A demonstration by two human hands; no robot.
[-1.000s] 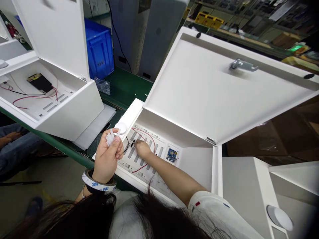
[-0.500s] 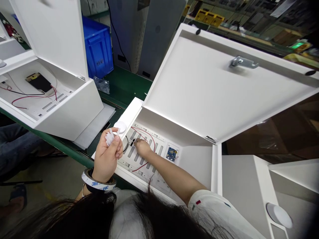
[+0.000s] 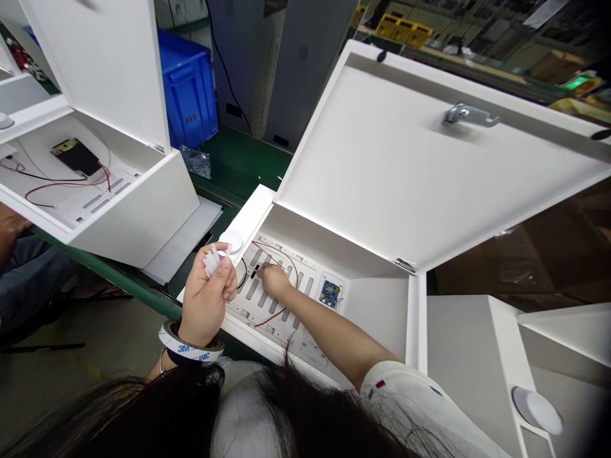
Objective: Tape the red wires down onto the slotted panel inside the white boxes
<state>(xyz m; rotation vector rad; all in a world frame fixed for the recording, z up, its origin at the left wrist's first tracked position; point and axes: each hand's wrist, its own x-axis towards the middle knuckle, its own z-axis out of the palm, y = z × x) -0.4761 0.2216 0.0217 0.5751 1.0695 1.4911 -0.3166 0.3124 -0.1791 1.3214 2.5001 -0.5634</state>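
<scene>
My left hand (image 3: pixel 207 299) is closed around several small white paper strips (image 3: pixel 211 261), raised just left of the open white metal cabinet (image 3: pixel 410 305). A roll of tape (image 3: pixel 191 346) sits on that wrist like a bracelet. My right hand (image 3: pixel 273 280) reaches down into the cabinet, its fingers pinched on a small black piece (image 3: pixel 254 273) against the slotted panel (image 3: pixel 267 299). Red wires (image 3: pixel 281 257) loop around it. A small blue circuit board (image 3: pixel 329 294) is fixed to the panel on the right.
The cabinet's lid (image 3: pixel 420 159) stands open, with a metal latch (image 3: pixel 465 116). A second open white cabinet (image 3: pixel 95 184) with wires and a black module stands at left. A blue crate (image 3: pixel 188 89) is behind. Another person's leg (image 3: pixel 23 280) shows at the left.
Both hands stay almost where they were. The other person at the left edge has shifted.
</scene>
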